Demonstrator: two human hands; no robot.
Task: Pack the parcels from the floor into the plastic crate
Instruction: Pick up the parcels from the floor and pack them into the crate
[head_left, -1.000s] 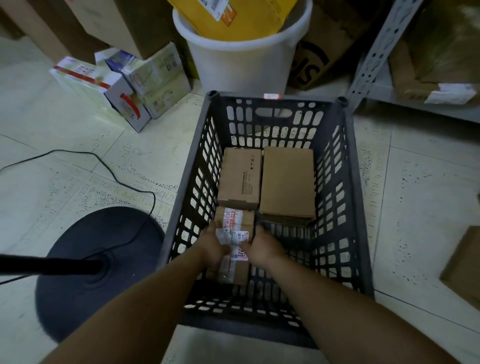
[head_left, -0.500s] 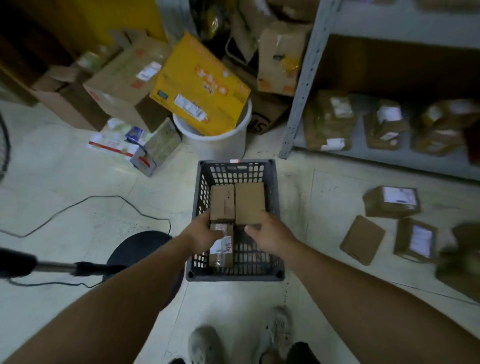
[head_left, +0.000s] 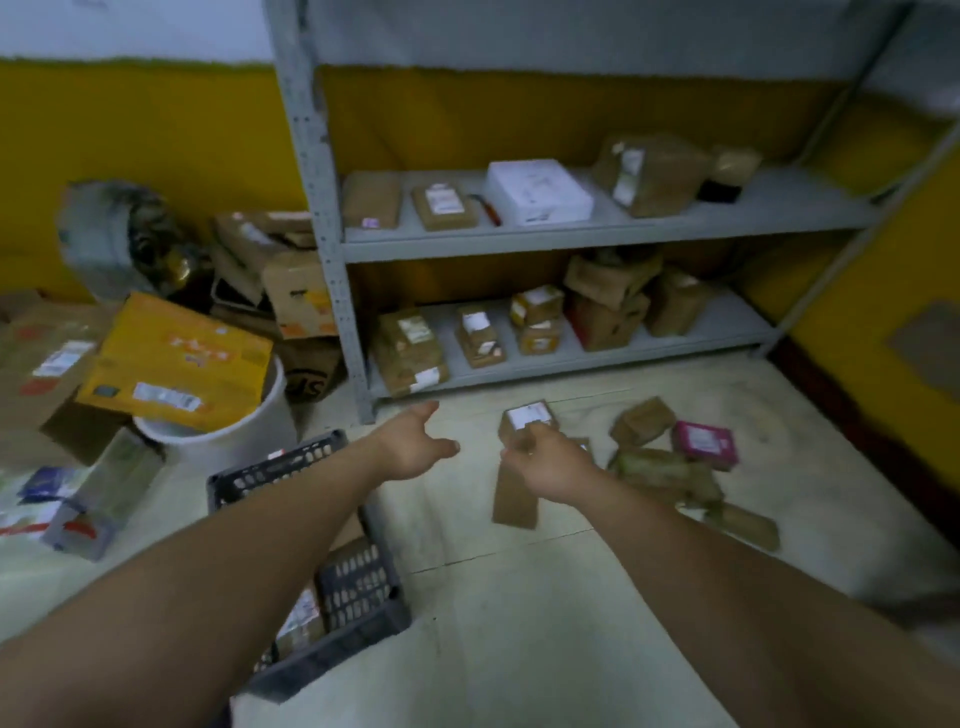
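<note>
The dark plastic crate (head_left: 358, 587) stands on the floor at lower left, under my left forearm, which hides most of it. A labelled parcel (head_left: 301, 618) shows inside it. Several parcels lie on the floor to the right: a small brown box with a white label (head_left: 527, 418), a flat brown parcel (head_left: 511, 501), a pink box (head_left: 704, 444) and a heap of brown packets (head_left: 660, 467). My left hand (head_left: 415, 447) is stretched forward, fingers spread, holding nothing. My right hand (head_left: 550, 462) hovers over the flat parcel, just below the labelled box, fingers loosely curled and holding nothing.
A grey metal shelf rack (head_left: 332, 291) with several parcels on two levels stands behind. A white bucket (head_left: 228, 436) holding a yellow box (head_left: 176, 364) sits left of the crate, among cardboard boxes. Loose cartons (head_left: 98, 504) lie at far left.
Both hands have left the parcel in the crate and swung up and to the right toward the parcels on the floor. The view has turned right and lifted.
</note>
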